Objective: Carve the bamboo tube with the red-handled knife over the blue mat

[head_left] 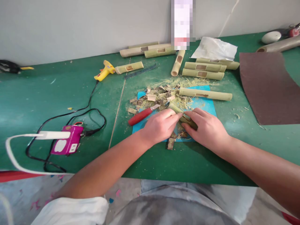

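A short green bamboo tube with a cut-out slot lies slantwise between my two hands, low over the blue sheet. My left hand is closed on it, thumb and fingertips at the slot's edge. Around its near end, my right hand is wrapped, index finger by the slot. Whether a small piece sits between the fingertips I cannot make out. Left of my left hand rests a red-handled knife, blade pointing right. Bamboo chips and shavings are heaped just beyond the hands.
A longer slotted bamboo tube lies behind my right hand; several more line the back. At left are a yellow glue gun and a purple power adapter with cords. Brown sandpaper-like sheet lies at right.
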Available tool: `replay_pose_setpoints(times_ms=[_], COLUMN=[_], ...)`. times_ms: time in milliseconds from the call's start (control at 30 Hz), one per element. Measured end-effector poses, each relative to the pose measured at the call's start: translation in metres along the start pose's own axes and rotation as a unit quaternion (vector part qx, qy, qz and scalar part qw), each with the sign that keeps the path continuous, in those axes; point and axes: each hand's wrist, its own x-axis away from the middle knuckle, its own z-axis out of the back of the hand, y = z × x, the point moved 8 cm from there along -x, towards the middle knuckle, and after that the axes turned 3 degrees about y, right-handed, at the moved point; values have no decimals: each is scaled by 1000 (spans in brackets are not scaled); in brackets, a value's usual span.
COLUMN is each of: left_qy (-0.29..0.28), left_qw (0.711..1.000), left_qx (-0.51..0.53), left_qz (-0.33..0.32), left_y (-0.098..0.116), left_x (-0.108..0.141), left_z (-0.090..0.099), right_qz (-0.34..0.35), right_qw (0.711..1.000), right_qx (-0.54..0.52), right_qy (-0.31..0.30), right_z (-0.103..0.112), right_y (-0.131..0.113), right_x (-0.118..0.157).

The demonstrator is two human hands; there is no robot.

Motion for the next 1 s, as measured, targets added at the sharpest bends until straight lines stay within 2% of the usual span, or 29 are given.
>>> replay_pose_setpoints(times_ms=[300,1000], left_qy=[8,-2], left_qw=[1000,1000], left_qx=[-29,-1], left_qz=[3,10], left_y=[0,-1], left_x=[-1,0], left_z=[2,2], right_qz=[5,8], right_qw=[1000,1000], right_qx=[3,18], right_qy=[-8,-7], right_z=[-1,-3], right_y=[-3,-3], right_x=[0,0])
